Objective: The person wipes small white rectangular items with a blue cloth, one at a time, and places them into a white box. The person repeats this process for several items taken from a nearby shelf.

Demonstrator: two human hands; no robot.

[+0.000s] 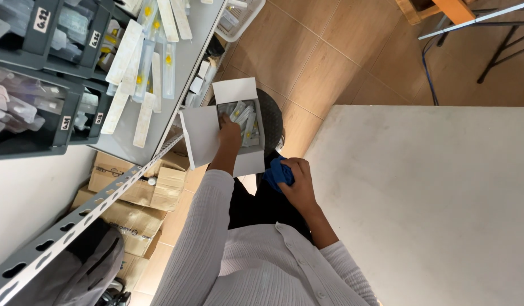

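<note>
- Box (202,139), white cardboard, flaps open, sits low in front of me on a dark round seat (273,122); small sealed packets (245,120) with yellow marks stand packed inside it.
- My left hand (229,136) is down in the box, fingers among the packets; can't tell if that grip is closed on one or just touching, fingertips hidden.
- My right hand (299,182) is near my waist, grip clamped on a bunched blue cloth (277,173); it is close beside the box's near flap, not touching it.
- Both arms in a white ribbed sleeve (202,226), buttoned white top below.
- Grey metal shelf (185,59) to my left carries long flat sterile packs (144,116) with yellow parts, laid in loose rows.
- Dark grey storage bins (43,122) with small white labels stand further left, holding clear wrapped items.
- Perforated metal upright (92,212) runs across the lower left; brown cartons (134,187) are stacked on the floor behind it.
- Pale worktop (432,198) fills the right side, near my right hand.
- Tan floor tiles (313,62) beyond the box; white mesh basket (242,22) at the shelf's far end.
</note>
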